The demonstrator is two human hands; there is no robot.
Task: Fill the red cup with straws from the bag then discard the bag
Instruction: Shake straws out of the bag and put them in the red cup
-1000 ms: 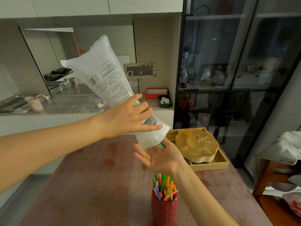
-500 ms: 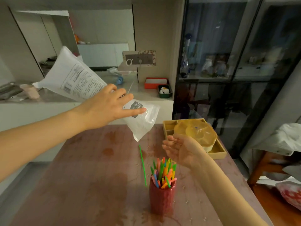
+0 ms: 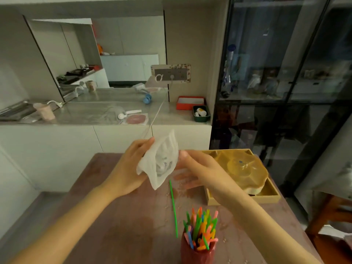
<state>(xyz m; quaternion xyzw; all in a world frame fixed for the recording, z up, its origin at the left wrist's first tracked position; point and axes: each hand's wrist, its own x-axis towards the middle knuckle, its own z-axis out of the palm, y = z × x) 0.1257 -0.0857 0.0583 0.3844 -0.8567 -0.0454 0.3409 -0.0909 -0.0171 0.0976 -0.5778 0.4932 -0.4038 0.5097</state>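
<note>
Over the middle of the desk (image 3: 118, 221) both hands meet on the crumpled plastic bag (image 3: 160, 161): the left hand (image 3: 126, 171) has its fingers closed on the bag's left side, and the right hand (image 3: 198, 171) touches its right edge with thumb on top and fingers loosely spread beneath, so how firmly it grips I cannot tell. The bag looks empty. The red cup (image 3: 197, 252), packed with upright coloured straws (image 3: 200, 228), stands at the near edge, nearer the right hand. One green straw (image 3: 173, 208) lies loose on the desk just left of the cup, its long axis running from near edge to far, directly below the bag. It probably belongs in the cup before the bag goes. A yellow compartment tray (image 3: 245, 180) sits at the far right corner.
</note>
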